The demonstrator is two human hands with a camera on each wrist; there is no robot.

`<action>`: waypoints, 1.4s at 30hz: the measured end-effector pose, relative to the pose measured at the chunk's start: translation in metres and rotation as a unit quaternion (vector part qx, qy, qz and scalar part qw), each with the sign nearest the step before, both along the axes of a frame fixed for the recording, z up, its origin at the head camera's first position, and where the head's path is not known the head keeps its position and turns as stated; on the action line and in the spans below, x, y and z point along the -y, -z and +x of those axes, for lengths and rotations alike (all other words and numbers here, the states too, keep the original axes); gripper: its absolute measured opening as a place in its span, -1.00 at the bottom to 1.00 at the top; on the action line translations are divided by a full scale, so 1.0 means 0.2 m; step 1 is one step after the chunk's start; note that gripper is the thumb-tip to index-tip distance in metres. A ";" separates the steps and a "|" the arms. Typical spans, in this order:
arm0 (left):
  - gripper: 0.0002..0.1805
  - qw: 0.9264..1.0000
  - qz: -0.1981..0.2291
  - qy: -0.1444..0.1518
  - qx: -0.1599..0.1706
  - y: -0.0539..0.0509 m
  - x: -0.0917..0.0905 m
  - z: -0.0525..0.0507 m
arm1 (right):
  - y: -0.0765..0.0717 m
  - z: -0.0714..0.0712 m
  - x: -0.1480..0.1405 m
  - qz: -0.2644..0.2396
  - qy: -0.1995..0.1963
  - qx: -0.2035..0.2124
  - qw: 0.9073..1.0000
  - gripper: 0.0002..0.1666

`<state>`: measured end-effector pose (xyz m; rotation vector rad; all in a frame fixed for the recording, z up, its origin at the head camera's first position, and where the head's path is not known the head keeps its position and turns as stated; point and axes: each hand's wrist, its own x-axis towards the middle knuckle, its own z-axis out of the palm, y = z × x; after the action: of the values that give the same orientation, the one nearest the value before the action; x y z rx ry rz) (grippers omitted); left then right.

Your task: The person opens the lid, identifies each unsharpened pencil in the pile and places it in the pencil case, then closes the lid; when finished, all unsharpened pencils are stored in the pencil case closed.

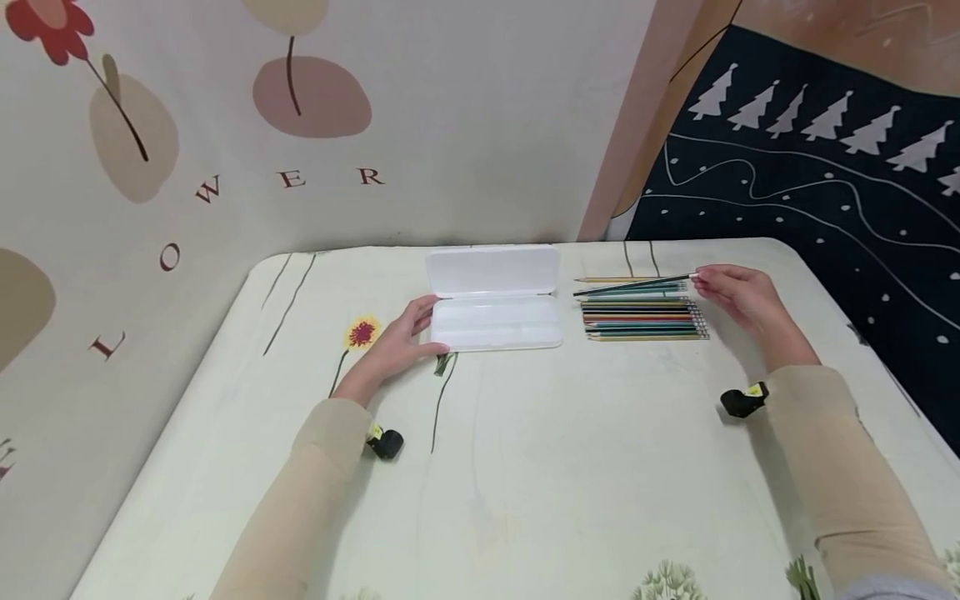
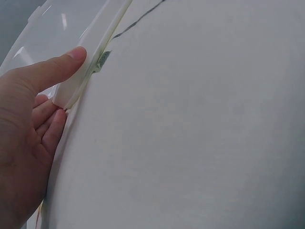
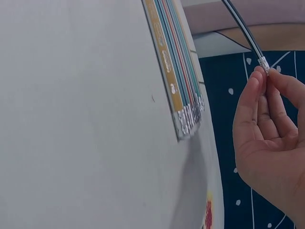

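A white plastic case (image 1: 497, 323) lies with its lid raised at the back of the table. My left hand (image 1: 405, 339) grips the case's left end; in the left wrist view the thumb of that hand (image 2: 28, 109) lies on the rim (image 2: 95, 57) and the fingers are at its corner. To the right of the case, several pencils (image 1: 645, 321) lie side by side in a row. Above them my right hand (image 1: 742, 304) pinches a dark pencil (image 1: 630, 285) by its silver end; the right wrist view shows this hand (image 3: 271, 129) holding the pencil (image 3: 245, 31) between thumb and fingertips.
A pale tablecloth (image 1: 585, 467) with printed flowers covers the table. Behind it is a light printed wall covering (image 1: 480, 125), and at the right hangs dark cloth with white trees (image 1: 795, 175). The row of pencils (image 3: 176, 62) also shows in the right wrist view.
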<state>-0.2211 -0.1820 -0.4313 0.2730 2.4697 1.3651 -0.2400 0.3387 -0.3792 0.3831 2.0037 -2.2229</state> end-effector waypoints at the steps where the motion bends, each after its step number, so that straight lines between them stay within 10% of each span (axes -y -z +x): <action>1: 0.05 1.000 -0.001 -0.001 0.002 0.00 0.00 0.00 | 0.00 0.00 0.01 0.003 0.001 0.002 1.000 -0.84; 27: 0.01 1.000 0.007 0.007 -0.014 0.02 0.00 0.00 | 0.03 -0.03 0.27 0.004 -0.030 0.026 0.999 -0.90; 42: 0.03 1.000 0.000 0.003 -0.004 -0.01 -0.01 0.00 | 0.06 -0.07 0.52 0.058 -0.089 0.013 0.994 -0.50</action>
<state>-0.2205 -0.1810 -0.4301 0.2865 2.4733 1.3642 -0.2547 0.2347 -0.3906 0.2333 2.0713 -1.9930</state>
